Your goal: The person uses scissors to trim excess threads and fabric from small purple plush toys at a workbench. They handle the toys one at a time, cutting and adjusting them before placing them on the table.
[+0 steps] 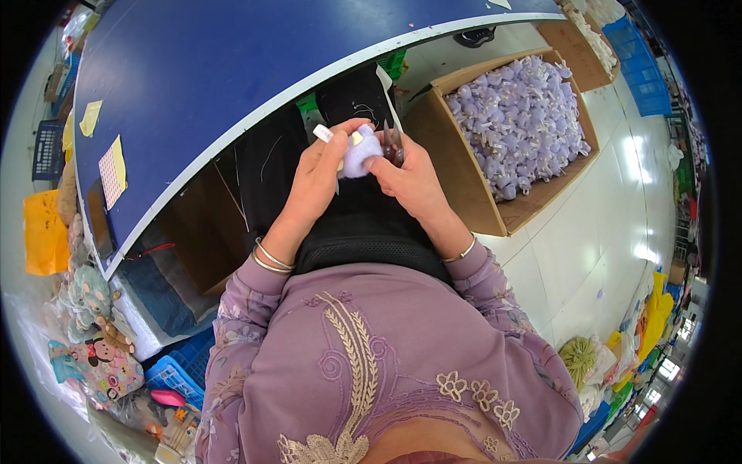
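Note:
A small pale-lilac plush piece (361, 158) sits between both hands over my lap. My left hand (318, 175) closes on its left side, and one finger carries a white wrap near the tip. My right hand (411, 179) pinches the plush on the right and also holds small metal snips (392, 144), their blades pointing up beside the plush. A black cloth (363, 224) covers my lap under the hands. Bangles ring both wrists.
A blue table (232, 69) with a white edge curves across the upper left, bearing yellow paper slips (113, 172). A cardboard box (464, 185) full of lilac plush pieces stands on the floor to my right. Plush toys and a blue crate (176, 374) crowd the lower left.

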`<state>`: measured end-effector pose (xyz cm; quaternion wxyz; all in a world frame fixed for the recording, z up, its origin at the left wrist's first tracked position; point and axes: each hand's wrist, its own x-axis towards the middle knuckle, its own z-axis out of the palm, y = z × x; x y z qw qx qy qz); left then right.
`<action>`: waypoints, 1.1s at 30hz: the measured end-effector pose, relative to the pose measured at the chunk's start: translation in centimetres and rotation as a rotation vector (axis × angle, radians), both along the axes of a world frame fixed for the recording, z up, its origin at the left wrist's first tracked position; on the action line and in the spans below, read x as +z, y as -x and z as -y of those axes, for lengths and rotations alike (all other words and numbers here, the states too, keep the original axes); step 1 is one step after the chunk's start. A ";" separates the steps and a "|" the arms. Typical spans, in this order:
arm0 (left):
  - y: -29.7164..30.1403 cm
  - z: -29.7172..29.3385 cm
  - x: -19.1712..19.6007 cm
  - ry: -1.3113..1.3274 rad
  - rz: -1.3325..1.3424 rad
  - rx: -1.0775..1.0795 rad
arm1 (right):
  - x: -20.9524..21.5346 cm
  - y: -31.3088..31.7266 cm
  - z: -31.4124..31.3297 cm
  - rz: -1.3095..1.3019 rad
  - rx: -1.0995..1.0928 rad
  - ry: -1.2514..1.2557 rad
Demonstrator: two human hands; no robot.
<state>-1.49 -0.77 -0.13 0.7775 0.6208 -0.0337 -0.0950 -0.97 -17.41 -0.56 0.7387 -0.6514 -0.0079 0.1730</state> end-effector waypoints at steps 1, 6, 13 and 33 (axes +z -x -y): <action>0.1 -0.1 0.0 -0.062 -0.005 -0.015 | -0.1 -0.1 0.0 0.048 -0.035 0.058; 0.6 0.0 -0.3 -0.279 0.090 -0.003 | 0.4 -0.3 0.5 0.087 0.039 0.155; 0.2 0.1 0.0 -0.184 0.176 0.020 | -0.5 0.1 1.2 0.130 0.182 0.161; 0.0 -0.5 -0.6 -0.116 -0.094 0.028 | -0.4 0.3 0.9 0.214 0.012 0.091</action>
